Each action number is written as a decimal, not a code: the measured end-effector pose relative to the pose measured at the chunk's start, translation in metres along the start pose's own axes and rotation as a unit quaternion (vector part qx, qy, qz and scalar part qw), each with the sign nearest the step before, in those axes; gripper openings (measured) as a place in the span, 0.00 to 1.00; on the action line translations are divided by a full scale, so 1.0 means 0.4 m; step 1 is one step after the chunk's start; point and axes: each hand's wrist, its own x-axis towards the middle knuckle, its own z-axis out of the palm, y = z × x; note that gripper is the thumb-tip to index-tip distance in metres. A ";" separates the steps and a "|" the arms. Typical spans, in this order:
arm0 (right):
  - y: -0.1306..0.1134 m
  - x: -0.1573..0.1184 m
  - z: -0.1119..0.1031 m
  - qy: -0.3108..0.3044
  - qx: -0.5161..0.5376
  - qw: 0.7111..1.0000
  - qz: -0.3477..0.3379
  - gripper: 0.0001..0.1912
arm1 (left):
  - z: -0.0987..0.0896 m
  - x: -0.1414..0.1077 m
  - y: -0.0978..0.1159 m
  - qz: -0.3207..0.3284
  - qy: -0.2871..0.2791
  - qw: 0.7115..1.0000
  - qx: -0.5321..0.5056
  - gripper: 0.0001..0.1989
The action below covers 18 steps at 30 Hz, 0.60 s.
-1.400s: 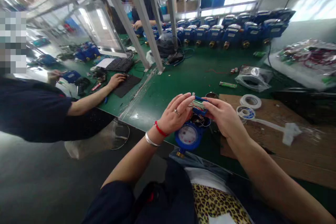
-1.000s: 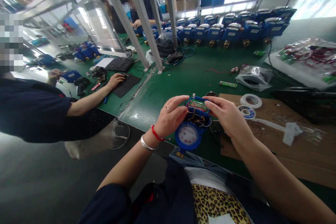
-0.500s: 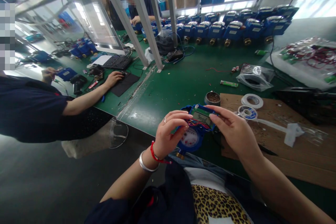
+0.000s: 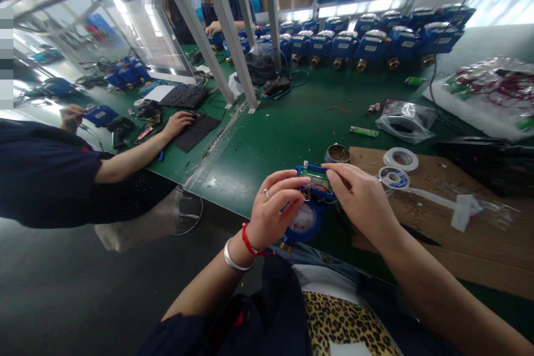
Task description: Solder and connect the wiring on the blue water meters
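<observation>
Just beyond the table edge, near my lap, is a blue water meter (image 4: 306, 225) with a round white dial and a brass fitting below. At its top, a green circuit board with a small display (image 4: 317, 182) sits in a blue frame, with thin coloured wires beneath. My left hand (image 4: 275, 208) has its fingers bent round the board's left side, fingertips over the display and wires. On the right side, my right hand (image 4: 362, 200) pinches the board and frame edge between thumb and fingers. The display's lettering is partly covered.
Cardboard (image 4: 450, 256) on the right bears tape rolls (image 4: 400, 159). A small round pot (image 4: 337, 153), a green battery (image 4: 364, 131) and a plastic bag (image 4: 404, 121) lie beyond. Several blue meters (image 4: 344, 47) line the back. At left, a co-worker's hand (image 4: 178, 123) rests on a mouse.
The circuit board has tipped flatter and lower into the blue frame. My right thumb has shifted left along its edge, and my left fingers now reach further over the display.
</observation>
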 end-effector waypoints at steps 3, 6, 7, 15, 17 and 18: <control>0.001 0.003 0.006 0.007 -0.044 0.999 -0.024 0.16 | 0.005 0.010 -0.002 -0.007 0.001 1.000 0.001 0.07; 0.012 0.003 0.011 -0.010 -0.048 0.998 -0.033 0.16 | 0.012 0.019 -0.003 -0.006 -0.002 1.000 -0.014 0.06; 0.016 0.002 0.012 -0.013 -0.042 0.999 -0.032 0.16 | 0.015 0.022 -0.003 -0.006 -0.003 1.000 -0.020 0.06; 0.018 -0.009 0.003 0.010 -0.006 1.000 -0.019 0.14 | 0.035 0.016 0.009 -0.049 0.023 0.997 -0.054 0.03; 0.009 -0.009 -0.002 0.025 -0.004 1.000 -0.016 0.13 | 0.035 0.016 0.009 -0.053 0.035 0.996 -0.059 0.04; 0.005 -0.009 -0.003 0.032 -0.005 0.999 -0.015 0.13 | 0.035 0.017 0.009 -0.055 0.038 0.996 -0.062 0.04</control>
